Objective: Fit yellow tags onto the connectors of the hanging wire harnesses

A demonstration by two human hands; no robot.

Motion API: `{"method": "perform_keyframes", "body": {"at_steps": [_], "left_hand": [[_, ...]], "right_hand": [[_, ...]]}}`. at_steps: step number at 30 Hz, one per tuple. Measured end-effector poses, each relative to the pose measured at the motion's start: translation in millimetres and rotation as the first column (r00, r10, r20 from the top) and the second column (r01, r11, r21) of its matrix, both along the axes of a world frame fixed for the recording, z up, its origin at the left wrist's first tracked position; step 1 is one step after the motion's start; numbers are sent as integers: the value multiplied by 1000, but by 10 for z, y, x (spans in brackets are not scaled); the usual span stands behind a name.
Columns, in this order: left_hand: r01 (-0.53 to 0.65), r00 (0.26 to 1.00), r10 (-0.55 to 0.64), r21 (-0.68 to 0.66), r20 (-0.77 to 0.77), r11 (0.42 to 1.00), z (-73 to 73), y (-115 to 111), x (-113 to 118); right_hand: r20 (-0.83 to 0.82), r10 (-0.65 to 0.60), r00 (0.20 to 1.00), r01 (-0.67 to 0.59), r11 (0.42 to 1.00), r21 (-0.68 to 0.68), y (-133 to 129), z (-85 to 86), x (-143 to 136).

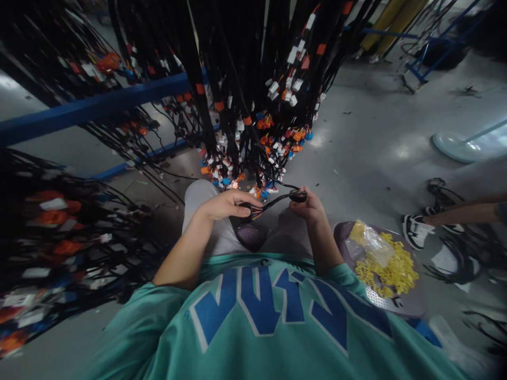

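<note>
My left hand [232,205] is closed round a black connector [246,211] with several coloured wires coming out of its right side. A short black cable [277,199] runs from those wires across to my right hand [309,206]. Pinched in the right fingers is another black connector [298,196] on the same wire harness. Both hands are above my lap. Just beyond them hangs a thick bundle of black wire harnesses [237,121], its lower ends full of white, orange and blue connectors.
On my right a purple stool [415,301] bears yellow plastic parts [390,266] and a clear bag [376,245]. A blue rack bar [99,103] with hanging harnesses crosses the left. Another person's shoe [415,231] and a pale round base [455,148] are at the right.
</note>
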State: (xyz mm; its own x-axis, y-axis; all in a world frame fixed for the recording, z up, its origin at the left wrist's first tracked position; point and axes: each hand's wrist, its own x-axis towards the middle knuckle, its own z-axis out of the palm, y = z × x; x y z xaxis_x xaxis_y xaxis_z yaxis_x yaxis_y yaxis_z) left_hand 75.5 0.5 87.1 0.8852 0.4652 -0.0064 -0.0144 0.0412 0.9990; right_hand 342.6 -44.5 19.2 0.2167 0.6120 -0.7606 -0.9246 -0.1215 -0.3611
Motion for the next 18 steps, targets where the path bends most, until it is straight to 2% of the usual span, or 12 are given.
{"method": "perform_keyframes", "body": {"at_steps": [5, 10, 18], "left_hand": [[-2, 1000, 2, 2, 5, 1000, 7, -6, -5], [-23, 1000, 24, -60, 20, 998, 44, -46, 0], [-71, 989, 83, -94, 126, 993, 134, -90, 26]], "right_hand": [[38, 65, 997, -66, 997, 25, -6, -22, 20], [66, 101, 993, -105, 993, 56, -22, -31, 8], [93, 76, 993, -79, 996, 32, -24, -7, -27]]}}
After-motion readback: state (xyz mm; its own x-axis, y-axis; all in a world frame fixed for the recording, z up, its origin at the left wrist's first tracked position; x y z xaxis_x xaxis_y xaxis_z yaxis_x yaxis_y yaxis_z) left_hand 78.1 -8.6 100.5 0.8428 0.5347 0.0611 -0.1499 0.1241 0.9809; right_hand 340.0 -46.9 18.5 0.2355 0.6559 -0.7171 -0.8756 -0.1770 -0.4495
